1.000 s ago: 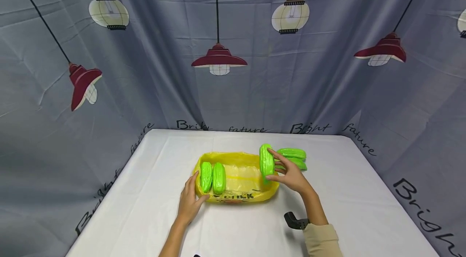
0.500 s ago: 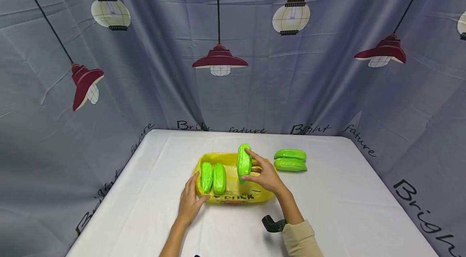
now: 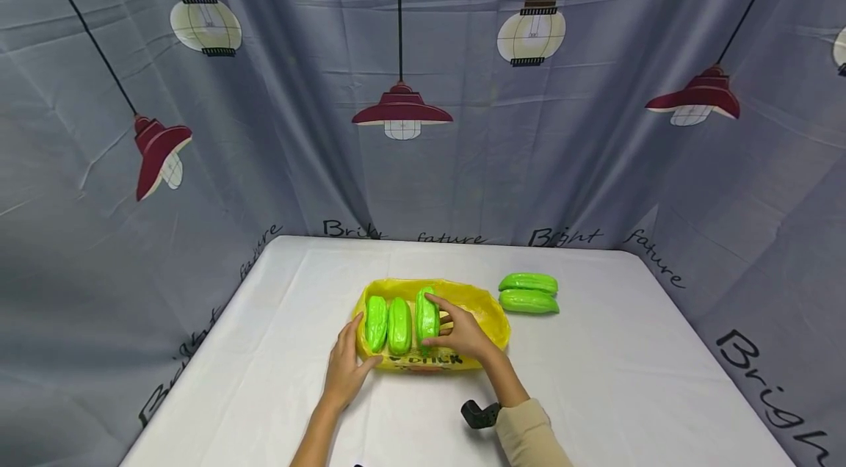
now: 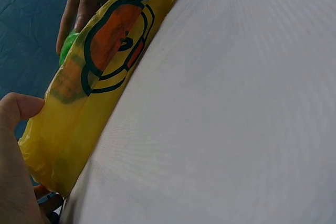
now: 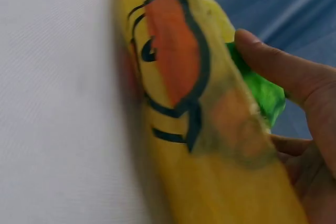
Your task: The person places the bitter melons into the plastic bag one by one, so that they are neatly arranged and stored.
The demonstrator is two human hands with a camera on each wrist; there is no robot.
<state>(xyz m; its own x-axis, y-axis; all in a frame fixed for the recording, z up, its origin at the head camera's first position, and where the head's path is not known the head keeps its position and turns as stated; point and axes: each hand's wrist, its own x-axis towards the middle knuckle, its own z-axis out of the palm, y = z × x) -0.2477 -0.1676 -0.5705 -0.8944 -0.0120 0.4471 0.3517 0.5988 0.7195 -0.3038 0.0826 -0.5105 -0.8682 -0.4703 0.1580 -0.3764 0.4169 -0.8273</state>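
Note:
A yellow plastic bag (image 3: 489, 316) with a printed cartoon stands spread wide like a low tray on the white table. Two green bitter melons (image 3: 399, 326) lie side by side in its left part. My left hand (image 3: 345, 368) holds the bag's left end, the thumb at the front rim in the left wrist view. With thumb and fingers, my right hand (image 3: 465, 335) grips a third bitter melon (image 3: 426, 311) inside the bag, right of those two. In the right wrist view the bag's wall partly hides this bitter melon (image 5: 262, 90).
Two more bitter melons (image 3: 529, 301) lie together on the white table (image 3: 615, 364), to the right of the bag. A grey-blue curtain (image 3: 436, 180) with printed lamps hangs behind the table. A black wrist mount (image 3: 480, 414) juts out from my right wrist.
My right hand has carried its bitter melon leftward from the bag's right end and lowered it beside the two in the bag. My left hand stays at the bag's left end.

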